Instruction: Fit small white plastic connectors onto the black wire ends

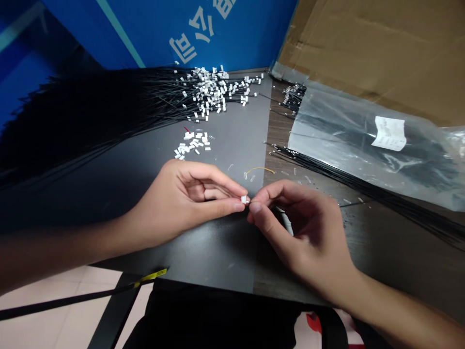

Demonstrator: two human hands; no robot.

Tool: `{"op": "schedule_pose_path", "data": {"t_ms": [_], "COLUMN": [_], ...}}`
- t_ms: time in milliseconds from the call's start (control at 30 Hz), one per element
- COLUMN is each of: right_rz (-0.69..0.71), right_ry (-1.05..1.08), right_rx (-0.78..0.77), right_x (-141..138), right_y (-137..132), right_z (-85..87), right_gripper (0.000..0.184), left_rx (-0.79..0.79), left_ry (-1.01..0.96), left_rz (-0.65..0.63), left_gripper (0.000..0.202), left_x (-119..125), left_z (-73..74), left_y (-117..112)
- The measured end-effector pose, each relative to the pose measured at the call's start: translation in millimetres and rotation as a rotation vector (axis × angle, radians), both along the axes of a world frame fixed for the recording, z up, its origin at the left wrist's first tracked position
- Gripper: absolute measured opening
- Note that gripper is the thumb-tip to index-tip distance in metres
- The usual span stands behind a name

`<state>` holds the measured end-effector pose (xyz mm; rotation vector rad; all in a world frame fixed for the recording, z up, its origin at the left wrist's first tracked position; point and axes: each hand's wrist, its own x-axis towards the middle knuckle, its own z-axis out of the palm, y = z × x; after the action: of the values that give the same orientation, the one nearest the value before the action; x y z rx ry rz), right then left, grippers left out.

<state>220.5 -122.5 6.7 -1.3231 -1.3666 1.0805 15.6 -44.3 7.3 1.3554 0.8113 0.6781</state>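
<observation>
1. Tiny white connector housing: mid-view, pinched in the air over the grey mat, right where both hands meet.
2. L hand: comes in from 9 o'clock. L fingers clamped on the housing, thumb underneath & index on top, other fingers curled in.
3. R hand: comes in from 4 o'clock. R fingers together, thumb & index tips just beside the housing. Whatever's between them is too thin to make out.
4. Short yellow wire: lies in a loose curve on the mat at approx 12 o'clock, near the housing. Small clear pieces scattered around it & out to 2–3 o'clock.
5. Small pile of white connectors: on the mat at 11 o'clock, w/ a bigger pile farther out, same direction, lying over the ends of a big black wire bundle that fans out toward 9–10 o'clock.
6. Clear plastic bag: at 2 o'clock, black wires inside, white paper label on it. Loose black wires run along its near edge on the wood-grain desk.
7. Behind all that: blue printed board w/ white lettering at 11–12 o'clock, cardboard sheet at 1 o'clock.
8. Below desk edge at 6–7 o'clock: black cloth, yellow tag on black strap, pale floor tiles.
</observation>
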Motion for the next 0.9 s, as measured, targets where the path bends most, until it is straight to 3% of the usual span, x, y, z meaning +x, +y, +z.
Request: {"op": "schedule_pose_path", "data": {"t_ms": [600, 900], "right_rz": [0.058, 0.080], "right_ry": [0.002, -0.042], "right_rx": [-0.018, 0.003], "right_x": [0.9, 2.0], "right_y": [-2.4, -1.4], "right_z": [3.5, 0.6], "right_gripper": [0.009, 0.010], "left_rx": [0.411, 0.488], "left_ry": [0.097, 0.105], "left_rz": [-0.018, -0.034], "left_gripper": [0.023, 0.023], "left_x": [-5.1, -6.1], "left_z": [0.1, 0.3], "left_y": [-5.5, -4.5]}}
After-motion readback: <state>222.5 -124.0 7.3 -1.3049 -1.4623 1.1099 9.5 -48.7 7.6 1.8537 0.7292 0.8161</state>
